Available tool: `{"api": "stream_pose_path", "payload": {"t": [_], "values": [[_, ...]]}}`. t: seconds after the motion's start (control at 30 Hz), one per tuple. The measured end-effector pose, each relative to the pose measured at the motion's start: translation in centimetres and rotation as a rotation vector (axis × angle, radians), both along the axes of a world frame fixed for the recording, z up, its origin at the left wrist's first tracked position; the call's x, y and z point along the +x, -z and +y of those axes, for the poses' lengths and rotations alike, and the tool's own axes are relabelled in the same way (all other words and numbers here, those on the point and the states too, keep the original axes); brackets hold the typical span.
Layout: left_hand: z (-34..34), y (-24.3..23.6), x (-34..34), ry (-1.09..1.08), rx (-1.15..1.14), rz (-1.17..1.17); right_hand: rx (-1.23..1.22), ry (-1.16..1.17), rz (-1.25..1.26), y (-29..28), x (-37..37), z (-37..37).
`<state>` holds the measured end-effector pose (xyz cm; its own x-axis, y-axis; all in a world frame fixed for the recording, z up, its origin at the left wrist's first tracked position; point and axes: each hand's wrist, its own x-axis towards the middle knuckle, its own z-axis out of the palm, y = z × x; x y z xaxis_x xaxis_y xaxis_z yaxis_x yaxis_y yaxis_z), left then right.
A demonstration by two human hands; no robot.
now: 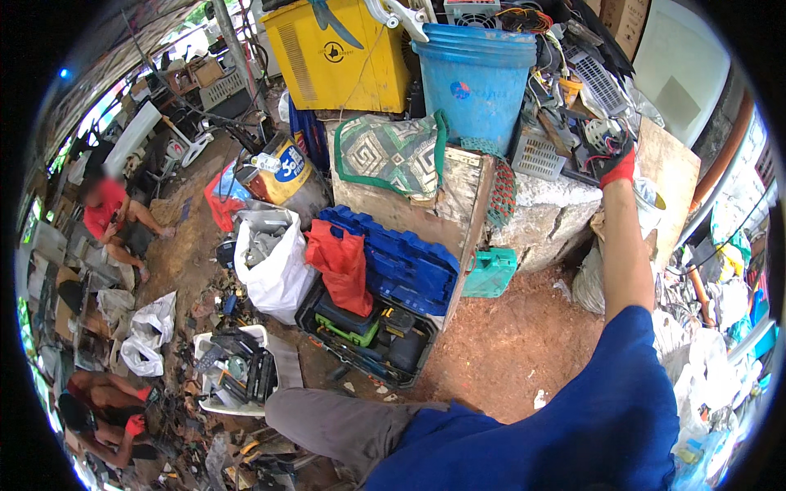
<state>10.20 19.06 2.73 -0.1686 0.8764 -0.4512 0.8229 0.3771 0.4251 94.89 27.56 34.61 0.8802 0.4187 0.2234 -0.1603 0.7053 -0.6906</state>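
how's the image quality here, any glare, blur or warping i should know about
Head view: edges bend toward the rim and the corners go black; head view: daylight washes out gaps at the far left, and a dark shadow falls on the blue shirt; head view: a blur covers the head of the upper seated person, and the right hand's grip is unclear.

Patterned cloth (389, 155) draped over a wooden box (409, 219), in front of a yellow cabinet (360, 78) and blue bucket (483, 110). Open toolbox (430, 278) partly beneath a red bag (340, 270), between a white sack (282, 274) and a teal container (489, 277).
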Motion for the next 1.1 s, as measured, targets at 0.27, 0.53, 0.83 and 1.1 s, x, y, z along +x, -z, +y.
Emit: {"api": "stream_pose_path", "payload": {"t": [0.27,0.53,0.83,1.1], "values": [[-1.1,0.8,-0.3,-0.041,-0.077,0.032,-0.561,0.167,-0.044,1.9,11.0,8.8],[-2.1,1.2,-1.0,-0.100,-0.144,0.050,-0.832,0.029,-0.086,5.7,15.0,11.9],[-2.6,1.5,-1.6,-0.131,-0.194,0.070,-0.583,-0.139,-0.197,8.0,14.2,10.1],[-3.5,2.1,-2.9,-0.182,-0.238,0.066,-0.225,0.079,-0.155,14.2,0.2,3.5]]}}
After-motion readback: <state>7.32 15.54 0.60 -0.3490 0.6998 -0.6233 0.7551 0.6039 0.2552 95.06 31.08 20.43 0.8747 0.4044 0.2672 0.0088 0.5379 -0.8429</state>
